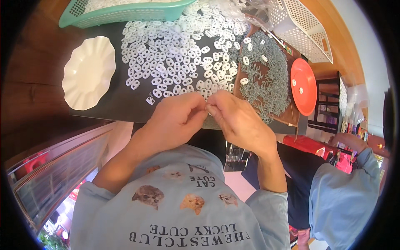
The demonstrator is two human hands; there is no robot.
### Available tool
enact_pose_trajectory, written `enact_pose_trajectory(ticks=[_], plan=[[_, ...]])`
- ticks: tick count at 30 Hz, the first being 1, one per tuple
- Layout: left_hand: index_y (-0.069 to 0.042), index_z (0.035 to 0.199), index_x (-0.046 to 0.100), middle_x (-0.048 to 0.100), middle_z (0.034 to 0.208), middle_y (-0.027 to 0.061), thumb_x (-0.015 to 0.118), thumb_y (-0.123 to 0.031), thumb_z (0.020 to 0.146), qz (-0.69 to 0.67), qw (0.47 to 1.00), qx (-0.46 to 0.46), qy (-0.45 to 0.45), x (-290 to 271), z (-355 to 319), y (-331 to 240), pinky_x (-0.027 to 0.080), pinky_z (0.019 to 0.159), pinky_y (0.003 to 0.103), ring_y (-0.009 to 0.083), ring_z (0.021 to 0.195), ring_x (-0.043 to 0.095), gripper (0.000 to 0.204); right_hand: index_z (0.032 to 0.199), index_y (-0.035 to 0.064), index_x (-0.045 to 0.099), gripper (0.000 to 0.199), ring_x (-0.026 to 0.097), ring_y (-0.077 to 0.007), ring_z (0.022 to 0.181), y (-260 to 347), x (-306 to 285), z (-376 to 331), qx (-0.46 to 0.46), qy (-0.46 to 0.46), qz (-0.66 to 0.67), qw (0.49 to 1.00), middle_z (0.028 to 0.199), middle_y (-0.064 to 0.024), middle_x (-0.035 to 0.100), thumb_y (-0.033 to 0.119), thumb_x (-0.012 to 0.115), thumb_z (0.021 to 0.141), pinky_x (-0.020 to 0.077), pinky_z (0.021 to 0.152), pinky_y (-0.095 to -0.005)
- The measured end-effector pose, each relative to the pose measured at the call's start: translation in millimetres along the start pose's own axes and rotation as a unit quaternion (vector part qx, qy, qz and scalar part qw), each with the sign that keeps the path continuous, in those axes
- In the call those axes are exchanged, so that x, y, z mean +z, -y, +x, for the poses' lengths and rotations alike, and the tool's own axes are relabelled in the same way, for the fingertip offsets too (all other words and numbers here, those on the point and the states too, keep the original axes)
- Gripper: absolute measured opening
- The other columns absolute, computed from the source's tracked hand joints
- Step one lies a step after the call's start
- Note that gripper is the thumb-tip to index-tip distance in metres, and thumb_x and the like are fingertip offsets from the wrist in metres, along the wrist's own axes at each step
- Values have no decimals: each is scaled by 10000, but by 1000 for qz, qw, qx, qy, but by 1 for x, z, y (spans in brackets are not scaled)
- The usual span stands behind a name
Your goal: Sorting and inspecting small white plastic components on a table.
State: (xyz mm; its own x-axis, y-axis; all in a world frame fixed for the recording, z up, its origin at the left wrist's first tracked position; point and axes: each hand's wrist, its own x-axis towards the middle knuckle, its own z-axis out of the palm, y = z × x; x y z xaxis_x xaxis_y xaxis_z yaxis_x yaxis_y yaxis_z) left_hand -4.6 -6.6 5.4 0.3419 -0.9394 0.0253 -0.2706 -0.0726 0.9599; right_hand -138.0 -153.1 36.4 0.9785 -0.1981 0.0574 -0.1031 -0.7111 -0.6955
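- Fingers (199,109) of the left hand (175,121) and right hand (237,121) pinch together on a small white piece (209,109), held at the near edge of the dark mat (108,104).
- White pieces (175,54) lie heaped on the mat just beyond the hands.
- Grey pieces (268,79) are piled to the right, beside a red plate (304,87).
- White plate (88,73) sits at the left; a teal basket (125,12) stands beyond.

White scalloped plate (88,73) far left on the dark surface (112,104). Teal perforated basket (125,11) along the top edge, white perforated basket (304,29) top right. Orange-red round plate (304,85) at right, two small white pieces on it.
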Motion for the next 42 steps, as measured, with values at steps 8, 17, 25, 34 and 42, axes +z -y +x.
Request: enact_pose_trajectory(ticks=[8, 17, 25, 34, 42], plan=[[20, 939, 604, 593, 751, -18, 602, -36, 912, -92, 993, -60, 29, 7, 1, 7, 396, 550, 197, 12, 655, 477, 62, 889, -7, 565, 128, 581, -319, 672, 0, 8, -3, 20, -69, 84, 994, 755, -151, 589, 99, 634, 910, 458, 604, -382], [0, 901, 614, 544, 689, 23, 620, -56, 870, -144, 989, 3, -17, 19, 3, 7, 392, 523, 236, 52, 605, 484, 65, 925, -15, 590, 113, 559, -206, 658, -4, 1, -9, -2, -82, 119, 989, 773, -102, 581, 95, 612, 933, 457, 605, -319], [5, 850, 605, 539, 690, 9, 587, -28, 873, -114, 989, 82, -40, 14, 6, 9, 378, 512, 226, 49, 581, 463, 44, 951, -8, 594, 144, 522, -91, 687, -34, -40, -12, 144, -109, 125, 976, 780, -20, 578, 135, 603, 937, 436, 624, -267], [14, 810, 596, 531, 661, -4, 586, -25, 872, -123, 990, 49, -52, 15, 6, 13, 351, 493, 213, 26, 574, 441, 74, 857, -72, 629, 196, 590, -226, 678, -134, -90, 18, 206, -28, -173, 963, 714, -167, 623, 119, 607, 825, 460, 640, -370], [14, 800, 598, 533, 646, -4, 588, -31, 872, -112, 991, 43, -65, 11, 7, 14, 351, 473, 219, 27, 550, 449, 86, 844, -74, 644, 200, 610, -247, 699, -132, -93, 24, 224, 19, -208, 952, 728, -187, 635, 117, 609, 795, 468, 656, -379]])
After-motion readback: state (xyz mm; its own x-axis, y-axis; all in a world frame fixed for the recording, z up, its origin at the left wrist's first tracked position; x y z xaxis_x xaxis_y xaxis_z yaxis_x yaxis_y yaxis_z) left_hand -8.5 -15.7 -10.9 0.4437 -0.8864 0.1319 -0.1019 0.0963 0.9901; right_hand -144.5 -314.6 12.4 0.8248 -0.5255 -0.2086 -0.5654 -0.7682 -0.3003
